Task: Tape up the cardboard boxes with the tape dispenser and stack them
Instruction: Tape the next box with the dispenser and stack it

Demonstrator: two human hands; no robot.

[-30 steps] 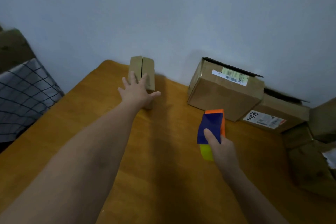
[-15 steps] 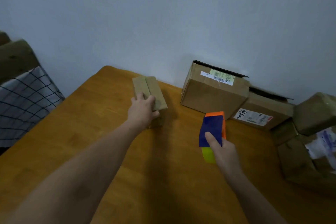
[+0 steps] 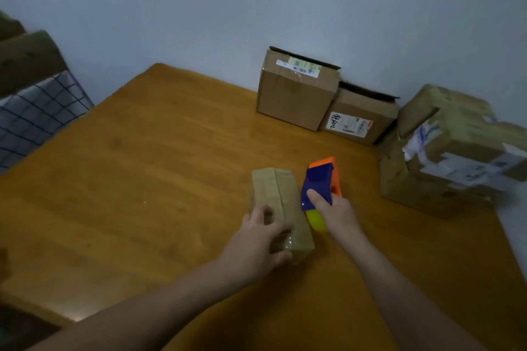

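The near end of a small cardboard box (image 3: 281, 208) is gripped by the left hand (image 3: 261, 239), fingers curled over its top. Just beside its right edge, a blue and orange tape dispenser (image 3: 320, 188) is clasped by the right hand (image 3: 336, 215), forefinger laid along it. Both are set on the wooden surface (image 3: 142, 179), whose left half lies open up to its edges. Two larger boxes (image 3: 296, 94) are lined against the wall, and a taped stack (image 3: 445, 151) is crowded at the right edge.
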